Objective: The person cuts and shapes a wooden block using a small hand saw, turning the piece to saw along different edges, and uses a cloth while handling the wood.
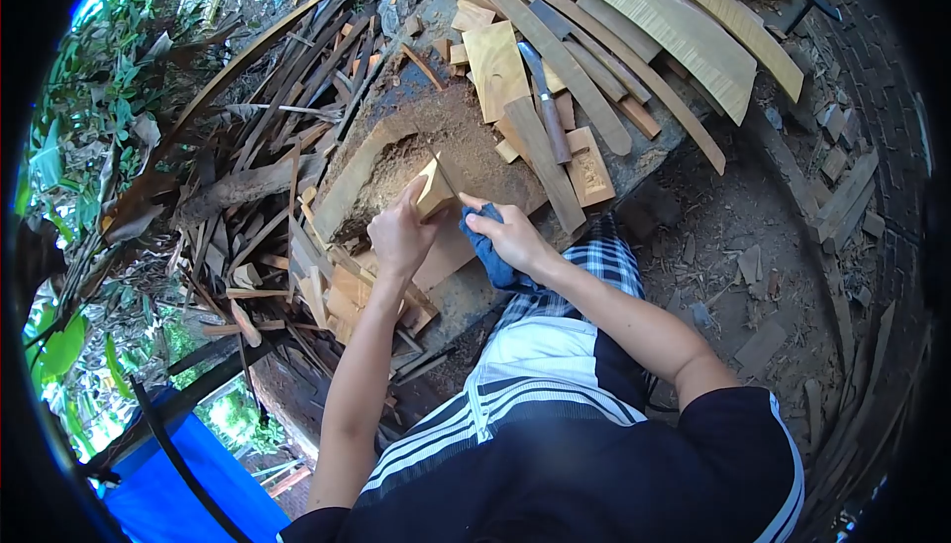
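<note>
My left hand [401, 236] is closed on a small pale wooden block [434, 192], held over the sawdust-covered work surface [475, 152]. Just to its right, my right hand [510, 238] grips a thin dark blade [445, 172] wrapped in a blue cloth [488, 252]. The blade's upper part lies against or just over the block's right side; exact contact is too small to tell. Part of the cloth hangs below my right hand. Beyond the hands lies a chisel [545, 104] with a brown handle, next to a flat yellowish board [496, 69].
Long curved planks [684, 33] lie across the upper right. A hollowed wooden piece [590, 168] sits near the work surface's right edge. Scrap sticks [297, 117] are heaped at the left. A blue sheet [193, 484] shows at the lower left.
</note>
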### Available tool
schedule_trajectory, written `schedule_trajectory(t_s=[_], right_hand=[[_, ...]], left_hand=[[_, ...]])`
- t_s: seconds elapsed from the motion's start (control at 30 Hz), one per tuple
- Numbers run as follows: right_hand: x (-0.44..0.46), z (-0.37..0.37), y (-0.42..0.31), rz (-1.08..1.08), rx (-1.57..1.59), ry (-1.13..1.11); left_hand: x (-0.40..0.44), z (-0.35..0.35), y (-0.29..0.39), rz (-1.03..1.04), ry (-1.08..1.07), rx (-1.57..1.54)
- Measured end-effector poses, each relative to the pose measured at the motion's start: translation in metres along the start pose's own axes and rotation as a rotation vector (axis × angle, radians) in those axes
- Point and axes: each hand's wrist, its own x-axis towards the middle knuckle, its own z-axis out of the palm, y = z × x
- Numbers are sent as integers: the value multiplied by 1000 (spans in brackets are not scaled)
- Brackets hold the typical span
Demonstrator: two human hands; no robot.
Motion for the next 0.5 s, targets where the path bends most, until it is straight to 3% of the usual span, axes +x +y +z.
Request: schedule_trajectory(t_s=[0.07, 0.1, 0.27, 0.4, 0.43, 0.5], right_hand=[[2, -6, 2, -4, 80, -23], [11, -12, -3, 131, 107, -57], [37, -8, 16, 115, -34, 21], [-5, -8, 6, -71, -39, 3], [-1, -11, 8, 30, 11, -18], [24, -20, 11, 200, -12, -23]], left_hand=[[-2, 2, 2, -37, -30, -14], [1, 2, 3, -67, -36, -23], [4, -2, 2, -7, 27, 13], [0, -3, 7, -8, 13, -28], [1, -6, 13, -88, -70, -18], [0, -5, 17, -55, -32, -13]])
